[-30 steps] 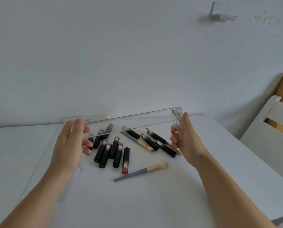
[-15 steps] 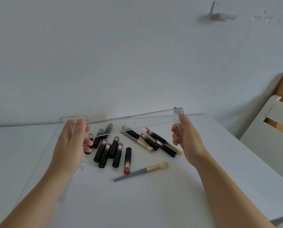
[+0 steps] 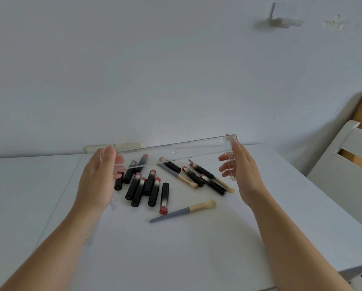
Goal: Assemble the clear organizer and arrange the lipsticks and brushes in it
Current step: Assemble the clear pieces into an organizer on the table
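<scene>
Here, both hands, left (image 3: 98, 179), right (image 3: 242, 166), grip one clear organizer panel (image 3: 171, 153), eleven lipsticks (image 3: 152, 189), three brushes (image 3: 182, 211) beneath.

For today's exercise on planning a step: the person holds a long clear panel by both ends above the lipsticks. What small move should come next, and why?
Probably lower the clear panel onto a bare part of the table, nearer the person. Both the left hand and the right hand hold its ends in the air, and the lipsticks and brushes lie loose right beneath it, so nothing can be joined there.
</scene>
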The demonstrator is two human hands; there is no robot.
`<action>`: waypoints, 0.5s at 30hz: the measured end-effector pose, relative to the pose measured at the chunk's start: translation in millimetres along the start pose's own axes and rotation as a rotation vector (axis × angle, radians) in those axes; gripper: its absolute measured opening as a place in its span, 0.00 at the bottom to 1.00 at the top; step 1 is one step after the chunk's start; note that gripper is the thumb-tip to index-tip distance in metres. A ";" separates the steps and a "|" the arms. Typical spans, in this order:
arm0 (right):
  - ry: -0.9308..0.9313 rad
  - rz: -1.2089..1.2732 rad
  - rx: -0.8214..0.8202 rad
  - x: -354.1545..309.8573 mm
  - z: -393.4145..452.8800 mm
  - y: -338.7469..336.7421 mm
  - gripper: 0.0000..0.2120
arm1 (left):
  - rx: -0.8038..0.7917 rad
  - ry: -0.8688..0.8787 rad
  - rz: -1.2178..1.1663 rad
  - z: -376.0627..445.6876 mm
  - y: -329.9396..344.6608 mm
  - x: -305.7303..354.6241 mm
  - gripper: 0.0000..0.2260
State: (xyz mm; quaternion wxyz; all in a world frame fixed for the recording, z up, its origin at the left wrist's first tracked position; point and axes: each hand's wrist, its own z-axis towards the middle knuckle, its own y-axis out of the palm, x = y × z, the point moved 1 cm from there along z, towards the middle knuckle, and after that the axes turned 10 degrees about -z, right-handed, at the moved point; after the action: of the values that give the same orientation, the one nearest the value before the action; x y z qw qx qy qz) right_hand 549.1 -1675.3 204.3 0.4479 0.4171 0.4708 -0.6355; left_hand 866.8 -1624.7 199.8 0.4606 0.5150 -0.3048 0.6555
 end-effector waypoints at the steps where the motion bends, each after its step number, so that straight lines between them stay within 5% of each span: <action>1: -0.008 -0.011 0.001 -3.7 -1.1 -2.1 0.19 | 0.007 -0.010 0.038 0.1 -0.6 1.6 0.24; 15: 0.086 -0.258 -0.070 -5.0 -65.5 -41.7 0.25 | -0.103 -0.134 0.449 -25.2 -12.5 16.9 0.18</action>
State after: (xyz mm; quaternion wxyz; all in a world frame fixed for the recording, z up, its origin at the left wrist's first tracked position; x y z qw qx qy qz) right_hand 517.4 -1604.3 204.8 0.3563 0.3638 0.5612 -0.6525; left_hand 867.6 -1592.9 207.8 0.3080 0.4524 -0.4744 0.6895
